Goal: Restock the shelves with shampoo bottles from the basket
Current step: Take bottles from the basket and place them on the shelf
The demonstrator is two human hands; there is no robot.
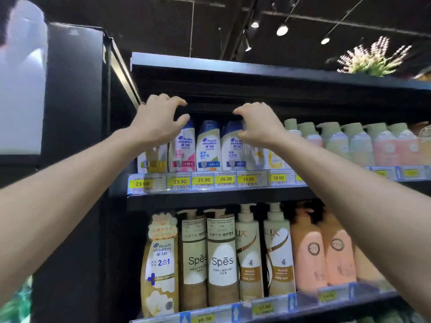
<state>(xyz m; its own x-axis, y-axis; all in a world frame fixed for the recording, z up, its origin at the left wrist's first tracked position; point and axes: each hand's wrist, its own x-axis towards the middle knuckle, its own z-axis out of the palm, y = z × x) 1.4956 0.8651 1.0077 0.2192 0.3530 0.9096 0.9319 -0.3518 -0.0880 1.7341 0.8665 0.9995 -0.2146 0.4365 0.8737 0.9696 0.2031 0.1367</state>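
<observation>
Left hand [158, 122] and right hand [258, 127] are hovering, fingers spread and bent, gripping nothing, over white blue-capped shampoo bottles [208, 148] standing on the black metal shelf [233, 197] above yellow price tags [225, 179]; round spotlights [282, 30] are glowing on the dark ceiling [140, 19].

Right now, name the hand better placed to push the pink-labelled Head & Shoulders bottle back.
Left. The left hand hovers by the cap of the pink-labelled bottle, thumb next to it. The right hand is two bottles over, at the blue-labelled bottle above the 26.00 tag.
</observation>
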